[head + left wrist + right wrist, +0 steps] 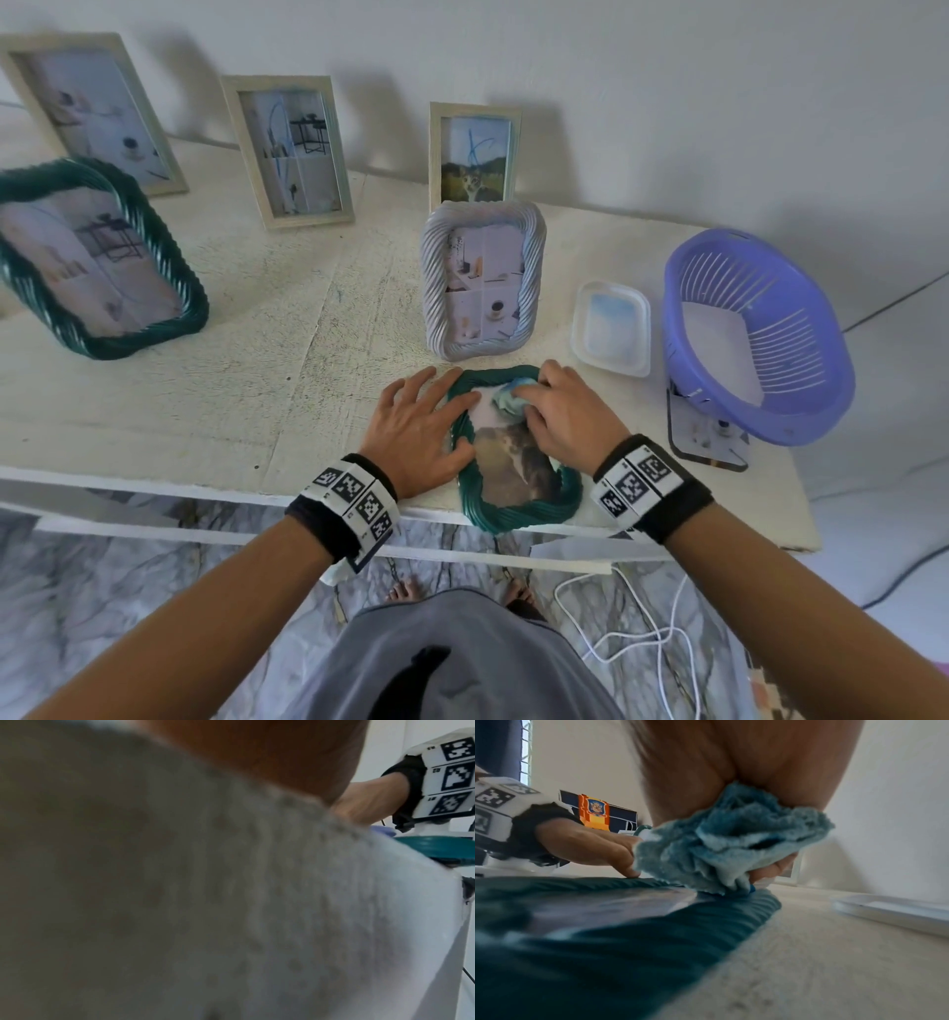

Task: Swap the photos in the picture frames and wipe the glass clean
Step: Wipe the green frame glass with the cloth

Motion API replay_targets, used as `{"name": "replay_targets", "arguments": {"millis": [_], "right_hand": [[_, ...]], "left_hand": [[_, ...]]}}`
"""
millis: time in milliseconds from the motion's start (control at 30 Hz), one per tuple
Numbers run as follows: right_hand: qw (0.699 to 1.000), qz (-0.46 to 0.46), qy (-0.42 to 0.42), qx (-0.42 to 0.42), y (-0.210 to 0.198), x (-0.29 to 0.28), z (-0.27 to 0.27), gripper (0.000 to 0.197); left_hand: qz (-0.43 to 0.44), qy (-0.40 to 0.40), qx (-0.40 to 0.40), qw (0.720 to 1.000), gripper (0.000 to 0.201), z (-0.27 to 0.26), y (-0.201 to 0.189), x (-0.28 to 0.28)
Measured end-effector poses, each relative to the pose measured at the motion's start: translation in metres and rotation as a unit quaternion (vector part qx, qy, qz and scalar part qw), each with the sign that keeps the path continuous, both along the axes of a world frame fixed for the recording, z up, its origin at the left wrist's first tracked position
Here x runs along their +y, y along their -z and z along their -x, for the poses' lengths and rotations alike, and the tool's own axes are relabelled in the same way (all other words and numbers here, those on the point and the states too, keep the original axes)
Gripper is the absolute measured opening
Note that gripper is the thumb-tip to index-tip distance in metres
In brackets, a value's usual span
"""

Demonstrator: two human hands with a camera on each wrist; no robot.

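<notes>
In the head view a small green frame lies flat at the near edge of the table, its near end just over the edge. The left hand rests flat with fingers spread and straight on the frame's left rim and the table beside it. The right hand grips a bunched blue cloth pressed on the glass at the frame's far end. Just beyond stands a grey frame, with a wooden frame behind it against the wall. Further left stand two more wooden frames and a large green frame. To the right lie a white tray and a purple basket. In the left wrist view the blurred table fills most of the picture; the right hand and a sliver of the green frame show at the right edge. In the right wrist view the right hand's fingers curl round the cloth on the glass, and the left hand's fingers press the frame's far rim.
</notes>
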State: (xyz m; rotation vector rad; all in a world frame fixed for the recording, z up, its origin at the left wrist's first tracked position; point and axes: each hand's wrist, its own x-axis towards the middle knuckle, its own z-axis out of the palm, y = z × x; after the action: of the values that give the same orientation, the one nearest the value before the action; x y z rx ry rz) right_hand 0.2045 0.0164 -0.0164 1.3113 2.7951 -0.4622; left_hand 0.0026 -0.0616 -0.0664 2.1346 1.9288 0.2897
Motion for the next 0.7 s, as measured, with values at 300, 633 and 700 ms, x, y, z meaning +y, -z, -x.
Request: {"name": "replay_targets", "arguments": {"millis": [300, 633, 700], "right_hand": [[0.991, 0.107, -0.075, 0.000, -0.005, -0.063, -0.030, 0.030], [0.999, 0.016, -0.011, -0.029, -0.011, -0.005, -0.006, 0.028], [0.999, 0.027, -0.024, -0.033, -0.011, -0.012, -0.011, 0.028]], "left_hand": [[0.032, -0.002, 0.016, 0.999, 0.075, -0.001, 0.001, 0.000], [0.043, -0.005, 0.016, 0.999, 0.078, -0.003, -0.002, 0.001], [0.045, -0.008, 0.018, 0.999, 0.080, -0.004, -0.003, 0.000]]}}
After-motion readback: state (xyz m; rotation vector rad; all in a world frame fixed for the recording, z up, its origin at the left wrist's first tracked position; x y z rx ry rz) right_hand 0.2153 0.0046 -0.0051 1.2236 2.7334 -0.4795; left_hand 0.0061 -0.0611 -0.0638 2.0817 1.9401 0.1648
